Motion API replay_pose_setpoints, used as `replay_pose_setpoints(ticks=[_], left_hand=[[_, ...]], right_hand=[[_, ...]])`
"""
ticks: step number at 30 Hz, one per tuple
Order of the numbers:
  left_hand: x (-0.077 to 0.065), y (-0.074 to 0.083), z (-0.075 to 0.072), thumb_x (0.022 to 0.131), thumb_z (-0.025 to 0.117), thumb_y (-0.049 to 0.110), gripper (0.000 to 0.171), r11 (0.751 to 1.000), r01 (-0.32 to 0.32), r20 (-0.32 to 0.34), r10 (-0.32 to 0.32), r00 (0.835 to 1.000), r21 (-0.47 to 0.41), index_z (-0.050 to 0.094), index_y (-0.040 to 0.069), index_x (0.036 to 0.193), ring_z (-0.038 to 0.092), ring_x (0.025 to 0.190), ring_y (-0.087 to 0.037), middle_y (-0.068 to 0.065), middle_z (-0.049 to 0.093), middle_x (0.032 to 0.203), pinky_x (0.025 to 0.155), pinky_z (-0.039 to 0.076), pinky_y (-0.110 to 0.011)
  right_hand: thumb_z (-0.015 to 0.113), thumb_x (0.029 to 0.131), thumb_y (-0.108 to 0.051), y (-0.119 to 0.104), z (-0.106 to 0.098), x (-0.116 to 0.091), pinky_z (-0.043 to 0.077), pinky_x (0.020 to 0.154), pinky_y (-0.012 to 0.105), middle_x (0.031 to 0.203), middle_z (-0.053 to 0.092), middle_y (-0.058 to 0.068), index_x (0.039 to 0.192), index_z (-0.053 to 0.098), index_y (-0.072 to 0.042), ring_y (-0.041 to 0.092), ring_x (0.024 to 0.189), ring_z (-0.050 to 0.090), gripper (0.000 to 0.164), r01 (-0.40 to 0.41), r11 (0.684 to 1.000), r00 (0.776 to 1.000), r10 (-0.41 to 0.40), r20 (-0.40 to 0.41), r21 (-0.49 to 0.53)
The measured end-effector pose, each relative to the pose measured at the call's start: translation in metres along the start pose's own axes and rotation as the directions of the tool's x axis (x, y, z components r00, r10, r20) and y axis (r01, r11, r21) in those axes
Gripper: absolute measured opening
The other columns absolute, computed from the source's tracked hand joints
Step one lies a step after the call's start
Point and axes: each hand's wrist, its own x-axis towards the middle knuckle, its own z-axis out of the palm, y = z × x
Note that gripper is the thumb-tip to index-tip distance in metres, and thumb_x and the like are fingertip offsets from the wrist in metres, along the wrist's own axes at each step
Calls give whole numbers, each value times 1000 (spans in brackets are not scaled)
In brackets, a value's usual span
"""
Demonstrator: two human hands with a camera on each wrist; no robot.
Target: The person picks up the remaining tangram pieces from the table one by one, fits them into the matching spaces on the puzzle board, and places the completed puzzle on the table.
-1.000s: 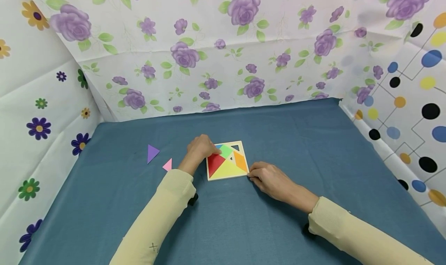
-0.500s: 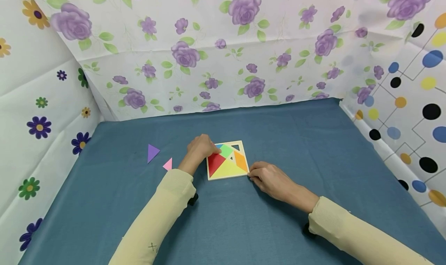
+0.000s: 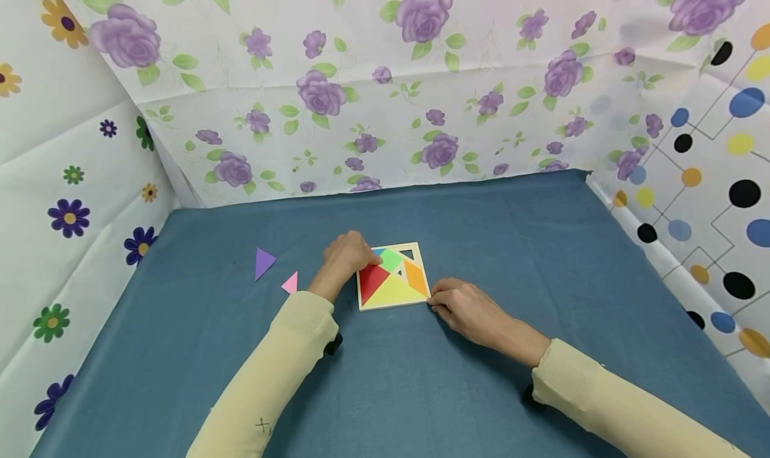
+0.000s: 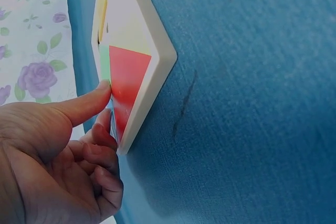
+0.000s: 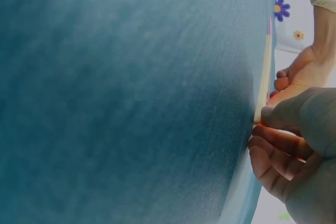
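A square wooden tangram board (image 3: 394, 305) lies on the blue cloth, holding a red triangle (image 3: 370, 281), a large yellow triangle (image 3: 392, 293), a green piece (image 3: 391, 261), an orange parallelogram (image 3: 414, 277) and a partly hidden blue piece (image 3: 377, 251). Two triangular gaps show in it. My left hand (image 3: 347, 254) grips its left edge; in the left wrist view the thumb (image 4: 97, 98) lies on top by the red and green pieces, the other fingers curled at the side. With thumb and fingertips, my right hand (image 3: 463, 309) pinches the near right corner.
To the left of the board lie a purple triangle (image 3: 265, 263) and a pink triangle (image 3: 291, 283), the pink one close to the left wrist. A flowered white sheet (image 3: 361, 83) rises behind the cloth, with patterned sheets at both sides.
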Motion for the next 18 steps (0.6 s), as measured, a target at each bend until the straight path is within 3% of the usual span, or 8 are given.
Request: replay_pose_setpoints(ticks=[18], left_hand=[[-2,0,-1,93,78,35,28,1000,-6,7,6,1000,6,74,9,101,61,92,-24,-6,65,91,82,50,-40]], right_hand=[[75,94,-2,0,1,1,59,81,35,108,71,8,108,80,-4,22,97,69,15,-3,1000,1000,3,-3,5]])
